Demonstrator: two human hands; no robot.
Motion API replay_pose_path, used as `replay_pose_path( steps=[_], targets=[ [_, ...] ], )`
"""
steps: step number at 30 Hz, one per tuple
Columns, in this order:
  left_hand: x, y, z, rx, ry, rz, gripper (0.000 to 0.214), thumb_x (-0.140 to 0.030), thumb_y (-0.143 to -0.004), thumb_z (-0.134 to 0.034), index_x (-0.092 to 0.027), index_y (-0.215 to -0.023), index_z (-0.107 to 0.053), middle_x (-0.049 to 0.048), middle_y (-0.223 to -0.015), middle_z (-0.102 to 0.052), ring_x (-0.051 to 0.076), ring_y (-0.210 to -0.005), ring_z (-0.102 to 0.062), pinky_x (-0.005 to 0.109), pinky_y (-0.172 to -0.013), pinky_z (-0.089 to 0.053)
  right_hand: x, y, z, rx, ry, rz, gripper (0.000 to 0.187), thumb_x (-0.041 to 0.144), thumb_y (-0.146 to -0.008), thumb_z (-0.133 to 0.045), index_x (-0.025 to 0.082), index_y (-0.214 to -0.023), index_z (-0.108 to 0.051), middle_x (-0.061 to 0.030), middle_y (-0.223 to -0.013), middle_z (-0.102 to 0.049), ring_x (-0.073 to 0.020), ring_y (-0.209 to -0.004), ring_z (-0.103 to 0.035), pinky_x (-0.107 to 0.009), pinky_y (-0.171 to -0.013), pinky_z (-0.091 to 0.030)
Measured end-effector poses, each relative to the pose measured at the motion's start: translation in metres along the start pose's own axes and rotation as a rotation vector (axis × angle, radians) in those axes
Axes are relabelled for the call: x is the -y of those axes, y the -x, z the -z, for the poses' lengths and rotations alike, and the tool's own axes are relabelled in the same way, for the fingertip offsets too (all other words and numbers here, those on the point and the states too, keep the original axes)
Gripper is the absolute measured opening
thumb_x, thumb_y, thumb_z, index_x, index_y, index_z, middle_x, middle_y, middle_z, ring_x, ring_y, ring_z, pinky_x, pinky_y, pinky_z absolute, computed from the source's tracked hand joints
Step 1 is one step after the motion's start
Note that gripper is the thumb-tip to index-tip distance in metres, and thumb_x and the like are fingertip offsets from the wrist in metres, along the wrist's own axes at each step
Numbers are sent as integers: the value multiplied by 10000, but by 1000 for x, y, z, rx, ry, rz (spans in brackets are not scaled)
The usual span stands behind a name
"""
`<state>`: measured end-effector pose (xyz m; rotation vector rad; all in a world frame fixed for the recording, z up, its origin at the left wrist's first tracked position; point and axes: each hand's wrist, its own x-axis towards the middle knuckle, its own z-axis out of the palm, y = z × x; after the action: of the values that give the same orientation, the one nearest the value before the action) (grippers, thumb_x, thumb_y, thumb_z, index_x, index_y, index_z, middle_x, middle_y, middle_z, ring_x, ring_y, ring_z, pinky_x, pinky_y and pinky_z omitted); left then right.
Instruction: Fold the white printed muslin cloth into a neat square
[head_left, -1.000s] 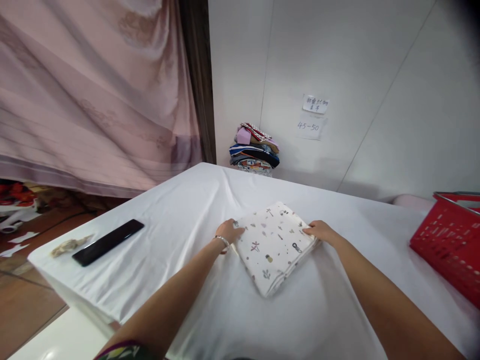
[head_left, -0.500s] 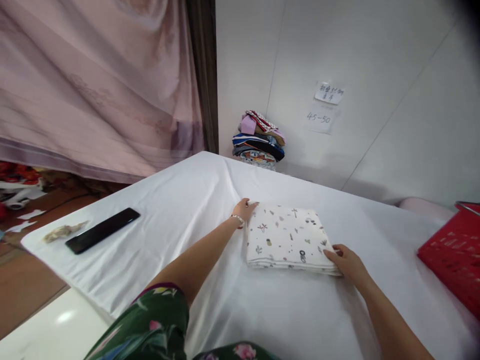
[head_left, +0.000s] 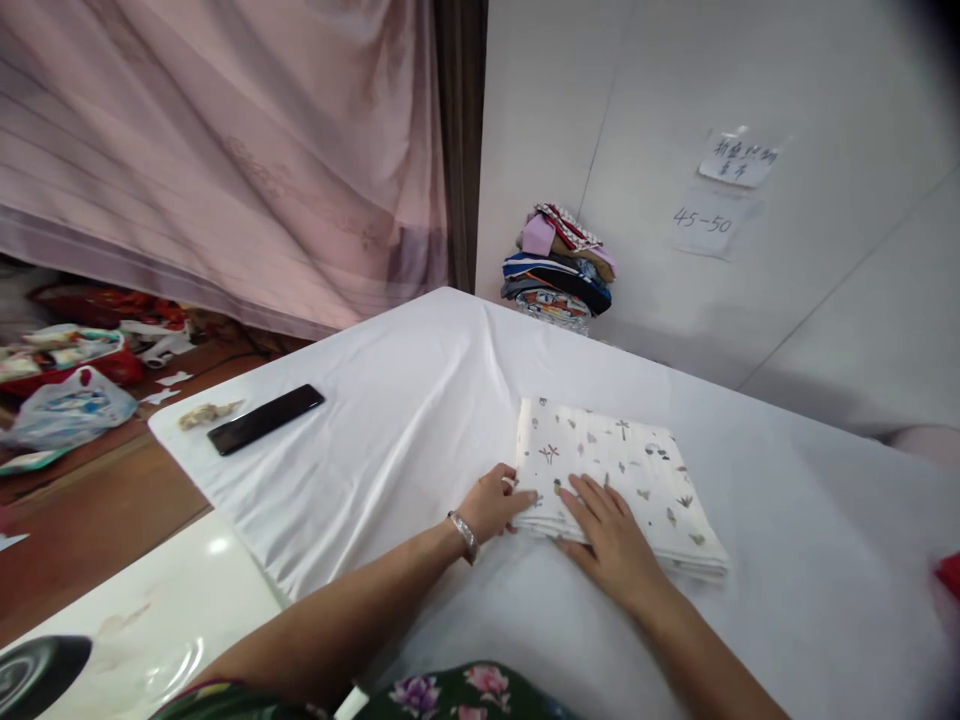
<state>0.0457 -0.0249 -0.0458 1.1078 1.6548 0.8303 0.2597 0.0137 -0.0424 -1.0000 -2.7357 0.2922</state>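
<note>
A folded white cloth (head_left: 637, 460) with small printed plants and shapes lies flat on the white-covered table (head_left: 405, 400), its layers showing along the near edge. At the cloth's near left corner, my left hand (head_left: 495, 505) has its thumb on top and its fingers curled at the side, pinching the layers. My right hand (head_left: 611, 535) rests on the near part of the cloth with fingers stretched out over the print and the thumb by the front edge. A silver bracelet (head_left: 463, 535) circles my left wrist.
A black phone (head_left: 266, 420) and a small beige clump (head_left: 206, 414) lie at the table's left end. Beyond the far edge stands a pile of folded fabrics (head_left: 559, 265) against the wall. Bags (head_left: 71, 405) sit on the floor at left.
My left hand has moved from the far left corner to the near left corner. My right hand has left the right edge and now lies on the cloth's near middle. The view has turned left.
</note>
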Motion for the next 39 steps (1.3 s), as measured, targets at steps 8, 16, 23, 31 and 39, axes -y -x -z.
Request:
replay_pose_path(
  steps=[8,16,23,31,39],
  targets=[
    [-1,13,-1,-22,139,57,381,-381,-737,-583,-149,-997,-430,-68,-471,-527,79,-322,-454,164,-314,-290,-7,6,-16,-83,141,103,498,361,-868,-414,206,-1339,-369,-97,-1406,-340,-260,-1298,-258,-481,-1027,-229],
    [-2,20,-1,-63,123,51,326,-281,-745,-555,-127,-1016,-458,-76,-385,-503,68,-302,-378,163,-333,-292,3,5,-15,-137,111,121,482,298,-866,-428,197,-1333,-368,-99,-1368,-396,-257,-1274,-306,-487,-1015,-260],
    [-5,18,-4,-41,184,30,398,-324,-763,-547,-113,-1082,-441,-74,-386,-499,82,-309,-425,166,-339,-298,40,-19,-9,-166,-51,225,542,237,-836,-470,175,-1354,-322,-127,-1324,-436,-273,-1224,-365,-479,-968,-330],
    [-2,21,4,-113,116,-27,281,-355,-824,-428,-149,-1004,-491,-18,-574,-607,78,-370,-484,185,-388,-341,36,-33,-22,-302,-292,87,311,117,-786,-441,187,-1045,-596,-85,-1018,-606,-221,-971,-526,-386,-859,-433],
    [-4,24,-2,-126,-613,-65,370,-534,-735,-474,-198,-786,-619,60,-785,-667,213,-749,-616,267,-594,-401,30,-32,-23,-362,-598,-72,300,134,-768,-436,212,-999,-610,-46,-1000,-617,-184,-928,-561,-324,-826,-455]
  ],
)
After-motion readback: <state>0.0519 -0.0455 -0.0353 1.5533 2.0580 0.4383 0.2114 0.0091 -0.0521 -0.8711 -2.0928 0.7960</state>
